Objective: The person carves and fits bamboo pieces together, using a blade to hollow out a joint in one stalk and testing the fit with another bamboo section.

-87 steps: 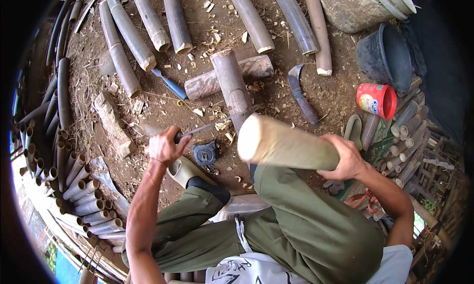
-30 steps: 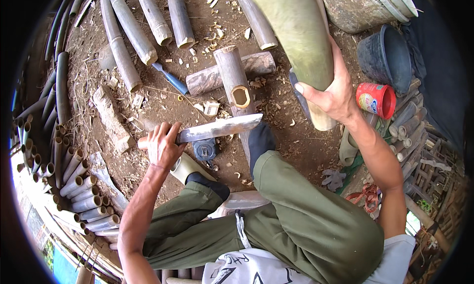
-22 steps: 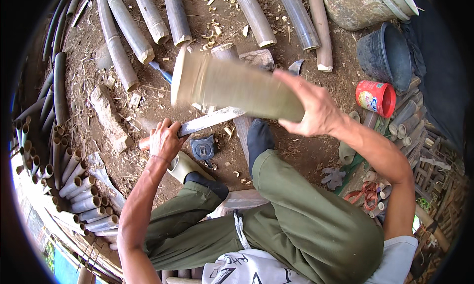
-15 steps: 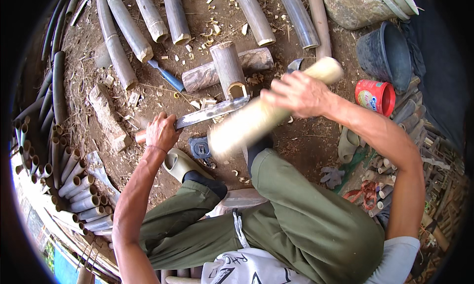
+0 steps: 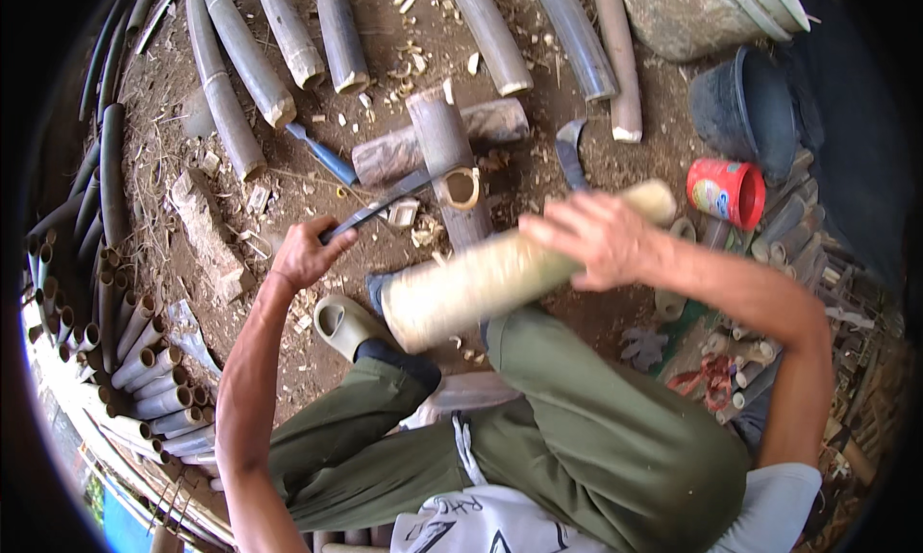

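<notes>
My left hand (image 5: 310,253) is closed around the handle end of a machete (image 5: 389,202), its dark blade seen nearly edge-on. The blade tip meets a thick bamboo tube (image 5: 440,135) beside a pale-rimmed hole cut in its side. Underneath, a short log (image 5: 385,159) lies crosswise. In my right hand (image 5: 598,238) is a pale, thick wooden mallet (image 5: 461,289), gripped toward its narrower end and slightly blurred. It hangs above my knee and covers the tube's near end.
Several bamboo poles (image 5: 500,48) lie at the back. A blue-handled tool (image 5: 327,156) and a curved blade (image 5: 571,154) rest on the chip-strewn ground. To the right stand a red tub (image 5: 711,189) and a dark bucket (image 5: 721,106); cut bamboo pieces (image 5: 159,399) are stacked at left.
The machete has turned from flat to edge-on, its tip shifting slightly back and left to the tube. My right hand with the mallet has come nearer and right, uncovering the curved blade.
</notes>
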Tool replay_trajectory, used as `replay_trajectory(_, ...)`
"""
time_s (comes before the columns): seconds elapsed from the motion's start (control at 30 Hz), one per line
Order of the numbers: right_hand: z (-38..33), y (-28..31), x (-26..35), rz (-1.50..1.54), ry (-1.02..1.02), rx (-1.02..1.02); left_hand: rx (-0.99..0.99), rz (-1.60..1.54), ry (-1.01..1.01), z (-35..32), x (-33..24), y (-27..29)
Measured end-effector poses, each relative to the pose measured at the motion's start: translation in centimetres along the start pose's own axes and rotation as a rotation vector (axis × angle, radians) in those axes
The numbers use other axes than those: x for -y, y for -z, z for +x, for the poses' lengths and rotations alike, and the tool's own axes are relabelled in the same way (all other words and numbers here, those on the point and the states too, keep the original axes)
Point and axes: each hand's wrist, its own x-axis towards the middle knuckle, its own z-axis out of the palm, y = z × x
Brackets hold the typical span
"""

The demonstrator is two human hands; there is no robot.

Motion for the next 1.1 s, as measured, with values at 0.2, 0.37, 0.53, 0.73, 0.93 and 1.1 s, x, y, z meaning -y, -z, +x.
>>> replay_trajectory(0.2,-1.6,0.6,3.0,0.269,-0.123,-0.051,0.004,0.132,0.0,3.3,-2.5,5.2)
replay_trajectory(0.37,-0.3,2.8,1.7,0.461,-0.341,-0.363,0.139,0.486,-0.033,4.4,-2.6,4.9)
replay_trajectory(0.53,1.1,0.4,0.5,0.451,-0.469,-0.421,0.152,0.451,-0.035,4.2,-2.4,3.5)
replay_trajectory(0.73,-0.9,-0.6,1.3,0.467,-0.583,-0.232,0.074,0.613,-0.152,1.8,-1.1,2.3)
replay_trajectory(0.93,-13.9,-8.5,4.6,0.506,-0.768,-0.263,-0.716,0.007,-0.119,-3.8,2.1,-3.0)
replay_trajectory(1.1,-22.5,-13.7,8.7,0.26,-0.604,0.149,-0.961,0.217,-0.017,1.0,5.4,-0.3)
